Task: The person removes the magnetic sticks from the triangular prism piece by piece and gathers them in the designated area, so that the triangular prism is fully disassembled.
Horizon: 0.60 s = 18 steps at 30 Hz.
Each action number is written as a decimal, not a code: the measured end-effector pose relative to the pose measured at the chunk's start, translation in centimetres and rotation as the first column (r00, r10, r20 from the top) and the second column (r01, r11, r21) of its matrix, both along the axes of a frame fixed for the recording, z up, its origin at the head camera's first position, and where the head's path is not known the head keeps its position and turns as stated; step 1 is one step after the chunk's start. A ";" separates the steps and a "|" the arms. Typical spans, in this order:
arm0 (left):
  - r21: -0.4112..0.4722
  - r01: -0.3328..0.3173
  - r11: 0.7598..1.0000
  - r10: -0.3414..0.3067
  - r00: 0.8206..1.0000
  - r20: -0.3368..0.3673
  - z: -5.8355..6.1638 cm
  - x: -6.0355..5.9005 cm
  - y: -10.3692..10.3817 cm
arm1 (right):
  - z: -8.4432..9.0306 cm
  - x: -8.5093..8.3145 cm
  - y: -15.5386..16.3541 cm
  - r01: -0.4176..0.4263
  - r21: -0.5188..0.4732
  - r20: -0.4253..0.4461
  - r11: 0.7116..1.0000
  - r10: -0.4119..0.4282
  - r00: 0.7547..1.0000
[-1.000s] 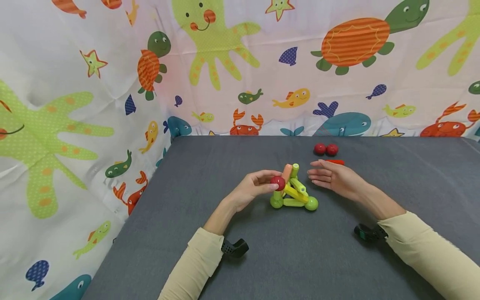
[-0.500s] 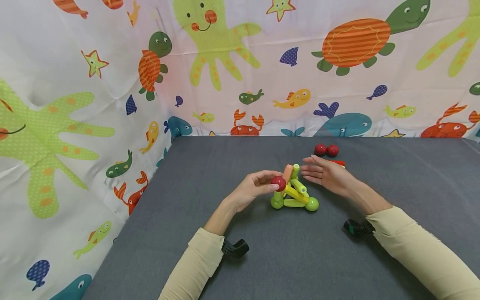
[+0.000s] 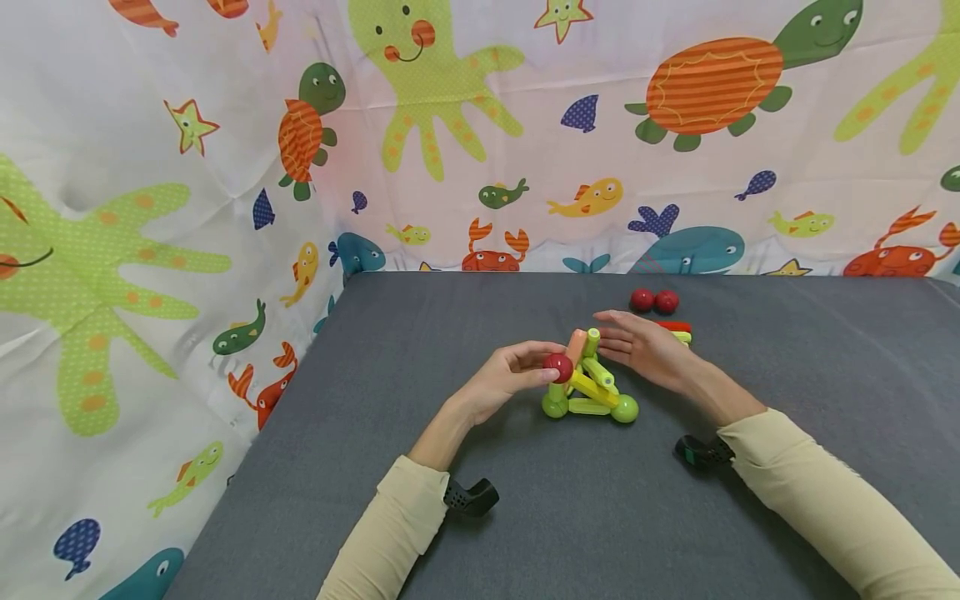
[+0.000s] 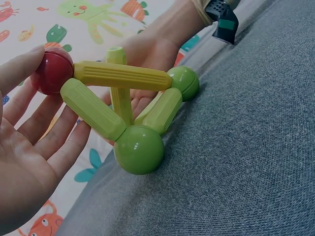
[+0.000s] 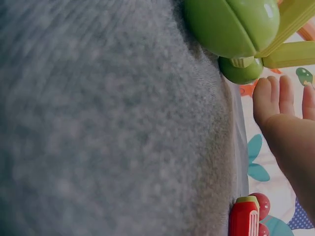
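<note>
Head view: left hand (image 3: 504,379) is pinching red ball (image 3: 557,367) at frame centre, left of the stick structure (image 3: 590,385). Right hand (image 3: 643,350), fingers spread and holding nothing, is hovering just right of the upright green stick (image 3: 591,341), nearer to it.

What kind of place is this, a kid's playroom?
Probably a staged play table rather than a real playroom: a grey cloth-covered table, a sea-creature curtain hung round it, and a person's hands at a rod-and-ball toy.

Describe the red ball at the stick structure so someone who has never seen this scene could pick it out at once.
On the grey table, look at the small structure of sticks and green balls between the two hands. The red ball sits at its upper left, pinched by the left hand. Unlike the two loose red balls farther back, it is joined to sticks and held.
</note>
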<state>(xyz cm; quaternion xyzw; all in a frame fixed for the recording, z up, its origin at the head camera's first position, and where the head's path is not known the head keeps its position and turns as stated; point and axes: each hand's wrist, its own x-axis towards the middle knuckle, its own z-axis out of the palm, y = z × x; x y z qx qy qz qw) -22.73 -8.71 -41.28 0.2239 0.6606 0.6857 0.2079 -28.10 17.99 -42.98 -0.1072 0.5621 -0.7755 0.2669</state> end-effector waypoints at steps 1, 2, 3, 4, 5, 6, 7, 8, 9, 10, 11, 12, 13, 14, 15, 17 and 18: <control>0.000 0.000 1.000 0.000 1.000 -0.001 0.0 0.0 0.0 | 0.0 0.0 -0.1 -0.005 0.007 -0.015 1.000 0.005 1.000; 0.001 0.001 1.000 -0.001 1.000 -0.002 0.0 0.0 0.0 | -0.1 0.0 -0.1 -0.007 0.011 -0.027 1.000 0.007 1.000; 0.002 0.002 1.000 -0.002 1.000 -0.003 0.0 0.0 0.0 | -0.1 -0.1 -0.2 -0.007 0.016 -0.039 1.000 0.008 0.999; 0.000 0.003 1.000 -0.003 1.000 -0.006 0.0 0.0 0.0 | -0.1 -0.1 -0.2 -0.007 0.020 -0.051 1.000 0.008 0.999; 0.000 0.005 1.000 -0.005 1.000 -0.009 0.0 -0.1 0.0 | -0.2 -0.1 -0.2 -0.007 0.024 -0.062 1.000 0.008 0.998; -0.001 0.005 1.000 -0.005 1.000 -0.010 0.0 -0.1 0.0 | -0.2 -0.1 -0.3 -0.007 0.030 -0.075 1.000 0.009 0.997; -0.003 0.006 1.000 -0.006 1.000 -0.013 0.0 -0.1 0.0 | -0.3 -0.1 -0.3 -0.005 0.038 -0.085 0.999 0.008 0.996; -0.004 0.005 1.000 -0.005 1.000 -0.015 0.0 -0.1 0.0 | -0.4 -0.1 -0.3 -0.005 0.057 -0.102 0.998 0.011 0.995; -0.005 0.004 1.000 -0.004 1.000 -0.015 0.0 -0.1 0.0 | -0.4 -0.1 -0.3 -0.009 0.080 -0.121 0.997 0.019 0.993; -0.006 0.004 1.000 -0.004 1.000 -0.014 0.0 -0.1 0.0 | -0.5 -0.1 -0.3 -0.016 0.102 -0.143 0.995 0.031 0.989; -0.003 0.004 1.000 -0.004 1.000 -0.012 0.0 0.0 0.0 | -0.6 -0.1 -0.3 -0.020 0.126 -0.162 0.992 0.040 0.986; -0.002 0.004 1.000 -0.004 1.000 -0.010 0.0 0.0 0.0 | -0.6 -0.2 -0.3 -0.023 0.147 -0.179 0.989 0.049 0.983; -0.001 0.005 1.000 -0.005 1.000 -0.009 0.0 0.0 0.0 | -0.7 -0.2 -0.3 -0.024 0.164 -0.195 0.986 0.057 0.979; 0.000 0.006 1.000 -0.006 1.000 -0.008 0.0 0.0 0.0 | -0.7 -0.2 -0.4 -0.026 0.179 -0.213 0.983 0.065 0.975; 0.002 0.006 1.000 -0.006 1.000 -0.007 0.0 0.0 0.0 | -0.8 -0.2 -0.4 -0.026 0.184 -0.228 0.983 0.069 0.971; 0.002 0.008 1.000 -0.008 1.000 -0.008 0.0 0.0 0.0 | -0.8 -0.2 -0.5 -0.022 0.186 -0.250 0.982 0.069 0.966; 0.002 0.009 1.000 -0.009 1.000 -0.008 -0.1 0.0 0.0 | -0.8 -0.2 -0.5 -0.019 0.187 -0.260 0.982 0.068 0.963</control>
